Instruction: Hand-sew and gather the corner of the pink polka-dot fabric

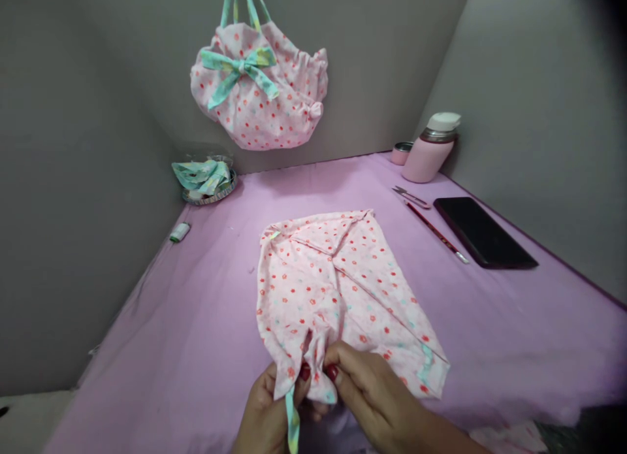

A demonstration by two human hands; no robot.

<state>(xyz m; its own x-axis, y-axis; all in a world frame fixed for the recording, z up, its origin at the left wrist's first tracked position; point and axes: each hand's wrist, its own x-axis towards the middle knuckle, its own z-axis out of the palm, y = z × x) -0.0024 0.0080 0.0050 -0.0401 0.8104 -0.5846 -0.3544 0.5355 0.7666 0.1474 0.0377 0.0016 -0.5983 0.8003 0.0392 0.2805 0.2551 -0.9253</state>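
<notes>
A pink floral cloth [298, 291] lies folded on the table, its near corner gathered up between both hands. My left hand [267, 408] is closed on the bunched edge, where a narrow green fabric strip [292, 421] hangs down. On the other side of the gathers, my right hand [367, 389] pinches the same cloth between thumb and finger. Some fingertips are hidden behind the fabric. To the right, the cloth spreads flat and ends in a folded corner with a pale green patch.
A matching pink bag [264, 117] with a green bow hangs at the back. Green scraps fill a round tray [226, 193] beside a thread spool [179, 232]. At right are a pink bottle [427, 157], a cup [401, 155], thread snips [414, 198], a pencil [435, 232] and a phone [484, 233]. Grey walls enclose the purple-covered table [206, 323].
</notes>
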